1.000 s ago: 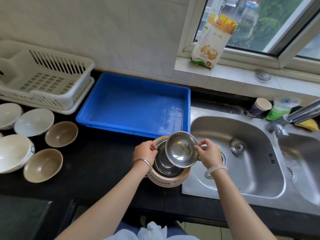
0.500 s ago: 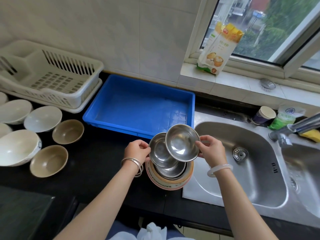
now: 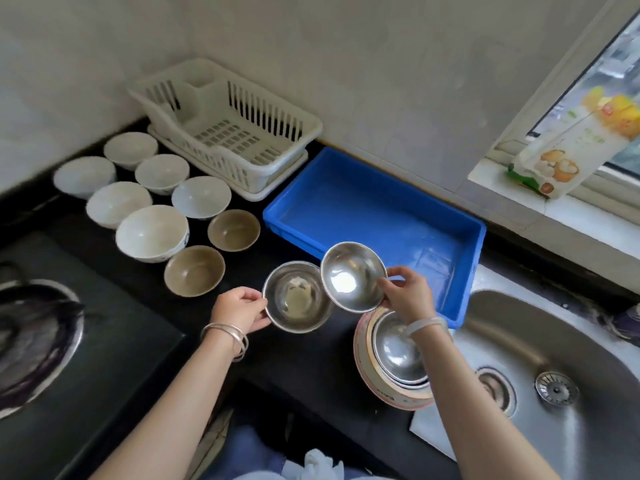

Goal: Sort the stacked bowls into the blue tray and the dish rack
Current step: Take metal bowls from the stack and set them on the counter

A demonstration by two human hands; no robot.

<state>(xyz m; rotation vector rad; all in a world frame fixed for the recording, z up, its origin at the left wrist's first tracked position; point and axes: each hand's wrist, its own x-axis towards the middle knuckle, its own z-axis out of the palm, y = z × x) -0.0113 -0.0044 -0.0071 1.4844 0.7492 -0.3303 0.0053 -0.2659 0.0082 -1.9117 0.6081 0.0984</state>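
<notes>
— Where are the bowls?
— The left hand [image 3: 240, 311] grips a level steel bowl [image 3: 298, 299] by its rim, fingers clamped. The right hand [image 3: 407, 296] pinches a tilted steel bowl [image 3: 351, 275]. Both bowls are just before the blue tray [image 3: 374, 216].
— And the stack [image 3: 393, 355]?
— On the worktop [image 3: 311, 368], beside the sink [image 3: 554, 341].

A pale tiled wall [image 3: 346, 64] runs ahead of me above a black counter [image 3: 304, 372]; to my right a window [image 3: 609, 57] lets in daylight over a light sill [image 3: 585, 209], where a printed packet [image 3: 557, 150] stands by the frame. A steel sink [image 3: 561, 341] sits at my right; a dark glass hob [image 3: 114, 358] at my left
</notes>
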